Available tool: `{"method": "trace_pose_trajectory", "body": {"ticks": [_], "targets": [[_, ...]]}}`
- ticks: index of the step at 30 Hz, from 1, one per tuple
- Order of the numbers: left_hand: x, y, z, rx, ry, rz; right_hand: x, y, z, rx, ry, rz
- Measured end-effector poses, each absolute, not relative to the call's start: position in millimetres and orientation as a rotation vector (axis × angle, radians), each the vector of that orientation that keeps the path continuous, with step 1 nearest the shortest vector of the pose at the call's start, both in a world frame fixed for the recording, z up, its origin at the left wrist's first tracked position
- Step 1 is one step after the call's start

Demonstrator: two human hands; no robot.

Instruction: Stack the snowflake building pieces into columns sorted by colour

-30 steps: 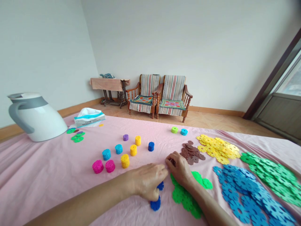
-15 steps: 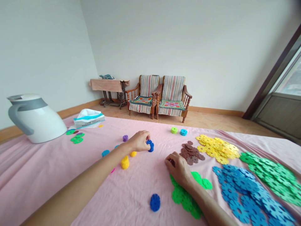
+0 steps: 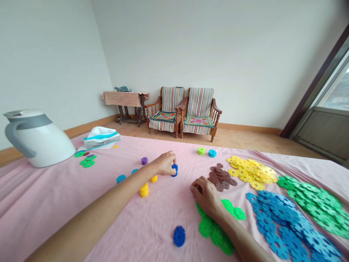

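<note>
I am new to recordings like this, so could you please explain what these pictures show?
There is no machine here, only a person's two bare hands. Every picture comes from one camera worn on the head, looking forward and down. On the pink cloth lie piles of flat discs, among them a brown pile, a yellow pile and a blue pile. A jug and tissue box stand at the left. The left hand has its grip on dark blue discs. The right hand is curled beside a bright green pile; whether it holds anything is hidden.
</note>
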State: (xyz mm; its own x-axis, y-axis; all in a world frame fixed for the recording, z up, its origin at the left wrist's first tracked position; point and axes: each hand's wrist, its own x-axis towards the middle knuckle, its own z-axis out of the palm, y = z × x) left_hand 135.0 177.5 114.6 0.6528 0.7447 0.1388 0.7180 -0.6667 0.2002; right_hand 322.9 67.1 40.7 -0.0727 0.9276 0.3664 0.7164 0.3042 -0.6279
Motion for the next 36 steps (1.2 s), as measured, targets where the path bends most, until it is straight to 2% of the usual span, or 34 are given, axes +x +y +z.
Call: {"method": "trace_pose_trajectory", "body": {"ticks": [15, 26, 30, 36], "targets": [[137.3, 179.5, 114.5, 2.781, 1.196, 0.220, 322.8, 66.7, 40.8, -1.476, -1.840, 0.370], [133.4, 168.3, 124.9, 2.740, 1.156, 0.308, 323.7, 67.7, 41.2, -1.481, -1.841, 0.375], [127.2, 136.1, 130.7, 2.717, 1.024, 0.307, 323.3, 67.3, 41.7, -1.474, -1.837, 0.377], [117.9, 70.8, 119.4, 2.578, 0.603, 0.044, 323.3, 66.6, 40.8, -1.472, -1.838, 0.361]]}}
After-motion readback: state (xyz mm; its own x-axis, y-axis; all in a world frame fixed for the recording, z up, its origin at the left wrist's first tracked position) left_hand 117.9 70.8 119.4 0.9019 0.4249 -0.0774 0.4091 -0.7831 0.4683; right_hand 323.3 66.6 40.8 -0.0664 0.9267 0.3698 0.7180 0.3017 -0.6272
